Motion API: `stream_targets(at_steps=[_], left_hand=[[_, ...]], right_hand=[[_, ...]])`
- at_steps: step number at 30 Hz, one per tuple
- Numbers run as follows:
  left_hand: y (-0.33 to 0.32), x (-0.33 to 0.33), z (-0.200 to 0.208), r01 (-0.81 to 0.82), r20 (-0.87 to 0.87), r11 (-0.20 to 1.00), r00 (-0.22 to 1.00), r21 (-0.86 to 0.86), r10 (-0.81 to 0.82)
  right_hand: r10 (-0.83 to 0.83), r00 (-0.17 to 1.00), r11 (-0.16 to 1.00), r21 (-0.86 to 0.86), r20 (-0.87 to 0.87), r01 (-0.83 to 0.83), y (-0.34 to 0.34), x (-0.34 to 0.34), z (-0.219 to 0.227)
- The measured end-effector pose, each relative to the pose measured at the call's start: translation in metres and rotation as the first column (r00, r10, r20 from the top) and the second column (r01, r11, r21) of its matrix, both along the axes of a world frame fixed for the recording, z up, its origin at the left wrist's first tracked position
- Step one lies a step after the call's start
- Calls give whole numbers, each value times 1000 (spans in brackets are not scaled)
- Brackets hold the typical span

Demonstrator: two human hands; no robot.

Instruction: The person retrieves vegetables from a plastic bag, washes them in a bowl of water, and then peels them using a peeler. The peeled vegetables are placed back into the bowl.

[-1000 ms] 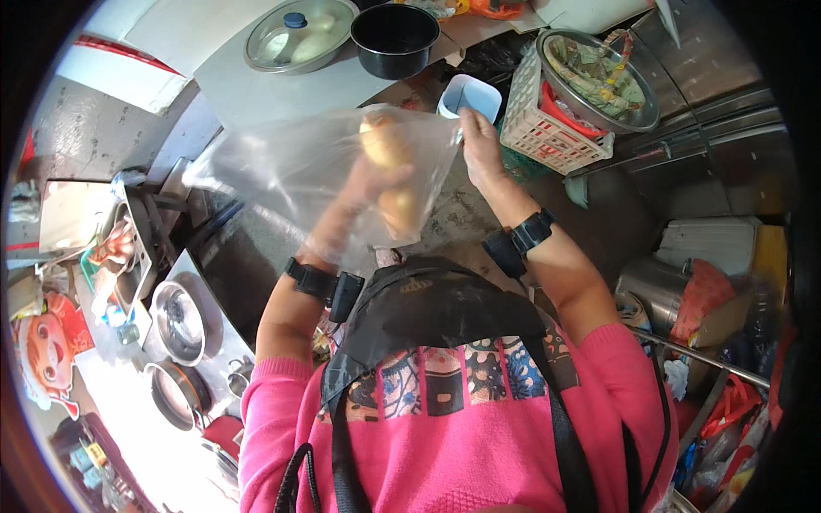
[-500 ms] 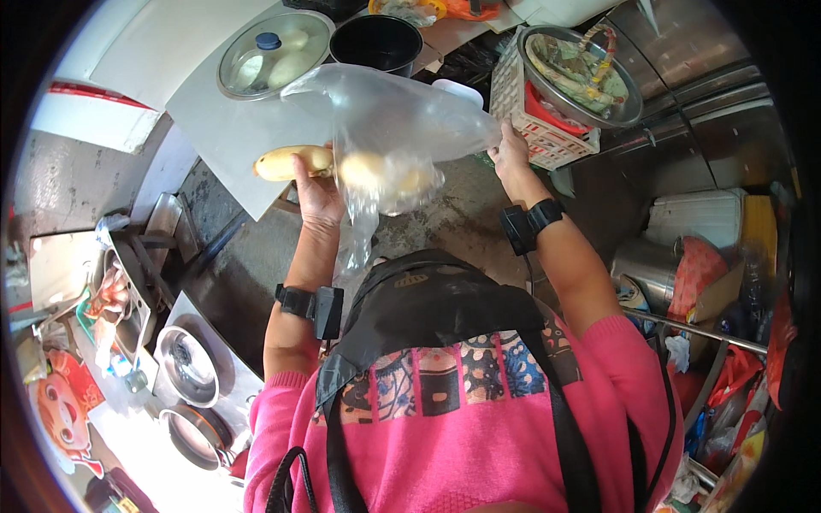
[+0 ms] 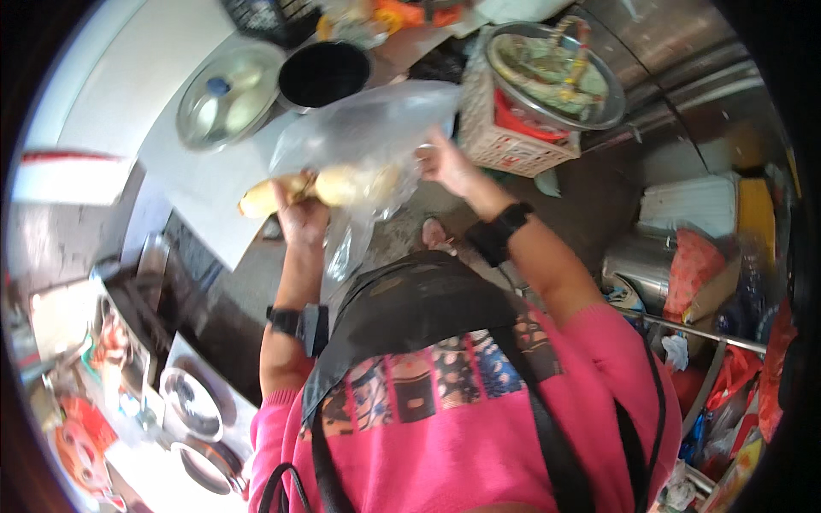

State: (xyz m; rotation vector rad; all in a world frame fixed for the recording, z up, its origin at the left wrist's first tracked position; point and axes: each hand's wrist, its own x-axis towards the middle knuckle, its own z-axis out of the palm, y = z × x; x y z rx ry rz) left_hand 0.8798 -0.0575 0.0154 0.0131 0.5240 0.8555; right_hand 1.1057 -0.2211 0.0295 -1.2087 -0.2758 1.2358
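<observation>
My left hand (image 3: 301, 218) is closed round a pale yellow, jointed root that looks like a lotus root (image 3: 261, 198). One segment sticks out past my thumb on the left. To the right, more of it lies inside a clear plastic bag (image 3: 368, 111), blurred by the film. My right hand (image 3: 449, 167) pinches the right side of the bag, its fingers bent together. The bag's upper part spreads out beyond both hands, and a loose fold hangs down beside my left wrist.
A white table (image 3: 192, 205) holds a steel bowl with a glass lid (image 3: 231, 98) and a black pot (image 3: 325, 75). Right of them, a steel basin (image 3: 611, 94) rests on a plastic crate (image 3: 513, 145). Steel pans (image 3: 190, 402) stand at lower left; a metal rack (image 3: 684, 329) is at right.
My right hand has come left, nearer my left hand, and the bag is less stretched. The root has shifted slightly left and down in view. The whole view has also moved.
</observation>
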Motion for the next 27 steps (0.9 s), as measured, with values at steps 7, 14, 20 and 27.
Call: stream_targets(at_steps=[7, 14, 20, 27], left_hand=[[-16, 86, 3, 168, -159, 982, 975, 89, -153], [11, 118, 27, -41, 19, 962, 999, 270, 37], [34, 109, 46, -238, -45, 938, 965, 251, 257], [13, 111, 41, -339, -58, 911, 931, 234, 361]], right_hand=[[-19, 984, 999, 34, 178, 13, 24, 77, -22], [-397, 815, 918, 194, 422, 346, -26, 252, -8], [37, 219, 884, -135, 975, 448, -26, 409, 66], [707, -62, 632, -590, 705, 503, -17, 516, 20]])
